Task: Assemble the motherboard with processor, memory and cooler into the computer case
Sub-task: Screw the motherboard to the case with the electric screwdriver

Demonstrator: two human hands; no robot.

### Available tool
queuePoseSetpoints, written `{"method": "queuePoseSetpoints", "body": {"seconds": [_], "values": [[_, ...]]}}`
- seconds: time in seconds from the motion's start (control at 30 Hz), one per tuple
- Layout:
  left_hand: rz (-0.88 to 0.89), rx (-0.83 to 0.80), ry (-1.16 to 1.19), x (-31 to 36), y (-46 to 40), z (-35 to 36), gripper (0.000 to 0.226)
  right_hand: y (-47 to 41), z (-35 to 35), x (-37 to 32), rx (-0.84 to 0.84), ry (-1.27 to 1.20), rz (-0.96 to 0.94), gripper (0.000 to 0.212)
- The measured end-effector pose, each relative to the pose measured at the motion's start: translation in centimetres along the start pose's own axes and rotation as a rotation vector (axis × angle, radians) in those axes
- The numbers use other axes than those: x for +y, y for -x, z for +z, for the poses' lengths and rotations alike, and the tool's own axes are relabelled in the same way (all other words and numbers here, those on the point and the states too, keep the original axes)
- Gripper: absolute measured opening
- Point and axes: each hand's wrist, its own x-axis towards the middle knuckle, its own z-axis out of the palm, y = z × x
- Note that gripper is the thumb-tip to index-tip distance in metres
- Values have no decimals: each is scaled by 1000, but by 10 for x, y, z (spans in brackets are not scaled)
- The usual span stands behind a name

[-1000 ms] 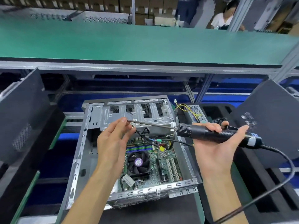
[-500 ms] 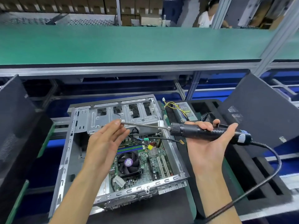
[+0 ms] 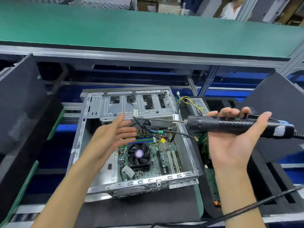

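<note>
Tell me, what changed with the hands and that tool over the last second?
The left hand let go of the bit's tip, which its fingertips were touching a second ago, and now hangs open just below and left of it. The right hand kept the screwdriver lying across its palm, bit pointing left over the case. The board and fan inside stayed as they were.

We could read no text anywhere; the round purple sticker on the cooler fan at 6 o'clock was too blurred.
</note>
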Motion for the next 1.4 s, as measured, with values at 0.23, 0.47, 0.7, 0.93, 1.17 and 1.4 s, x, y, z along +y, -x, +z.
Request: {"method": "queuePoseSetpoints", "body": {"seconds": [0.23,0.47,0.7,0.93,1.17,1.4], "values": [[71,6,-788,-28,-8,-17,10,4,5,-7,-39,352,-67,30],[47,-186,-1275,-63,-18,-17,10,12,4,17,-171,598,-54,28],[163,-178,-1442,-68,-20,-7,6,20,0,31,-324,629,44,30],[226,-394,-1417,-78,-18,25,16,21,2,32,-371,687,114,32],[128,-477,-1524,-89,-22,26,23,22,-1,34,-377,706,148,33],[79,-496,-1609,-93,-23,24,19,22,-6,37,-383,680,182,33]]}}
